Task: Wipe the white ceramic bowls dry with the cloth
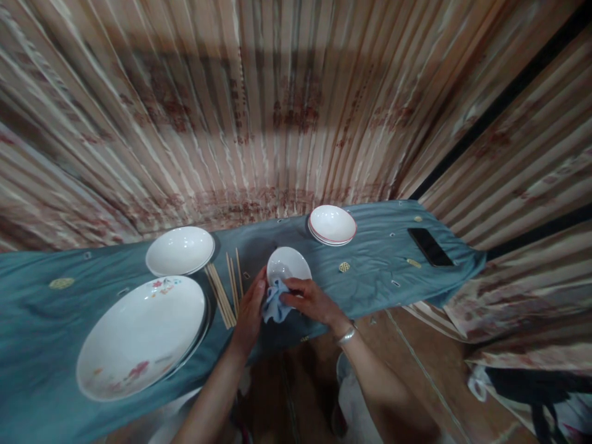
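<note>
In the middle of the head view a small white bowl (290,262) is held tilted above the cloth-covered table. Around its left side my left hand (250,305) is closed, gripping the rim. A light blue cloth (276,303) is pinched in my right hand (311,300), pressed against the bowl's near edge. Part of the cloth hangs below the bowl. Just left of my left hand lie several wooden chopsticks (220,297) in a loose group.
Large flowered plates (143,339) are stacked at the left, with a white plate (179,251) behind them. Red-rimmed bowls (332,223) stand stacked at the back right. A black phone (430,246) lies near the right end of the table (374,271). Curtains (277,92) hang behind.
</note>
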A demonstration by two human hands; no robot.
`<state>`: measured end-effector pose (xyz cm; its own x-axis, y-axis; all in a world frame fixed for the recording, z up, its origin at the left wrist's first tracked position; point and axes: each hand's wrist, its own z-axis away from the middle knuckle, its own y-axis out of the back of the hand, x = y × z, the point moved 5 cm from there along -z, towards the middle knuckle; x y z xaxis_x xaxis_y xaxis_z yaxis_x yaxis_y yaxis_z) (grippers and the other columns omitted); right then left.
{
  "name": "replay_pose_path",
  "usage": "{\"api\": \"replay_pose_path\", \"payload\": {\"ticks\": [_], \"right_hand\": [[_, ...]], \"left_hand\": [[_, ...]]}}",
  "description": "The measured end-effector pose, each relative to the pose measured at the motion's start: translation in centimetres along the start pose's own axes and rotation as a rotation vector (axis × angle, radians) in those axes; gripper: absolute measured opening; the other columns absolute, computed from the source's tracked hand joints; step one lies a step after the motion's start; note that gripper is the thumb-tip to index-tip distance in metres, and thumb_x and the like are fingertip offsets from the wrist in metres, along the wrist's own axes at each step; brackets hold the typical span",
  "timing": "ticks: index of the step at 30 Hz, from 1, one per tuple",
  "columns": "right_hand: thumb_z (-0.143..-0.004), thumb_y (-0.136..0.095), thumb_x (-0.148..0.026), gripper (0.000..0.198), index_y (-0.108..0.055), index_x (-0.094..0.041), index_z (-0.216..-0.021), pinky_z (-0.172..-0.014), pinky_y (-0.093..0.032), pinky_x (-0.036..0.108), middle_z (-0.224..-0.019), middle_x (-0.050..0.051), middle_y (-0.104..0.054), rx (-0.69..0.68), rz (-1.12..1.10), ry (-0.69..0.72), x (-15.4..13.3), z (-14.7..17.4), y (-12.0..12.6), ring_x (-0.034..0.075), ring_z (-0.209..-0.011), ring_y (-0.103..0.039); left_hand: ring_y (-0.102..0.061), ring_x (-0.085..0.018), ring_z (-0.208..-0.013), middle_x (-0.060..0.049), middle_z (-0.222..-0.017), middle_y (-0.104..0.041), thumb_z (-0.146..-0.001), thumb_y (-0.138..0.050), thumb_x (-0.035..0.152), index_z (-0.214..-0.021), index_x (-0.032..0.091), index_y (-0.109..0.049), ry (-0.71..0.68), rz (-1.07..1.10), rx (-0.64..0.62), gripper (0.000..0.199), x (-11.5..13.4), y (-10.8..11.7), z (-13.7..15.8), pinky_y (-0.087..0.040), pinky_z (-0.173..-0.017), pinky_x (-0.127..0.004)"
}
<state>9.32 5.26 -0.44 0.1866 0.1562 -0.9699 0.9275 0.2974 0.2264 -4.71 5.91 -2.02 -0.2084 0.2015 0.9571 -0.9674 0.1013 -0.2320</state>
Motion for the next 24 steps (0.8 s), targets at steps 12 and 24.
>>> {"api": "replay_pose_path", "payload": {"ticks": [12, 24], "right_hand": [[-0.083, -0.051, -0.008, 0.022, -0.071, -0.015, -0.076, -0.080, -0.045, 0.025, -0.084, 0.005, -0.071, -0.060, 0.720, -0.088, 1.4, 1.0, 1.7, 0.015, -0.081, -0.064], [-0.082, -0.050, -0.009, 0.030, -0.069, -0.016, -0.104, -0.083, -0.051, 0.026, -0.100, 0.004, -0.072, -0.022, 0.208, -0.025, 1.2, -0.4, 0.4, 0.016, -0.091, -0.067]], "left_hand": [[-0.062, -0.031, -0.115, -0.013, -0.130, -0.064, -0.072, -0.072, 0.050, -0.138, 0.018, -0.051, 0.052, -0.032, -0.006, 0.076, -0.4, -0.5, -0.2, -0.058, -0.084, -0.038], [-0.061, -0.031, -0.116, -0.011, -0.131, -0.063, -0.076, -0.069, 0.051, -0.137, 0.022, -0.053, 0.046, -0.105, 0.003, 0.070, -0.5, -0.1, -0.4, -0.058, -0.082, -0.035]]}}
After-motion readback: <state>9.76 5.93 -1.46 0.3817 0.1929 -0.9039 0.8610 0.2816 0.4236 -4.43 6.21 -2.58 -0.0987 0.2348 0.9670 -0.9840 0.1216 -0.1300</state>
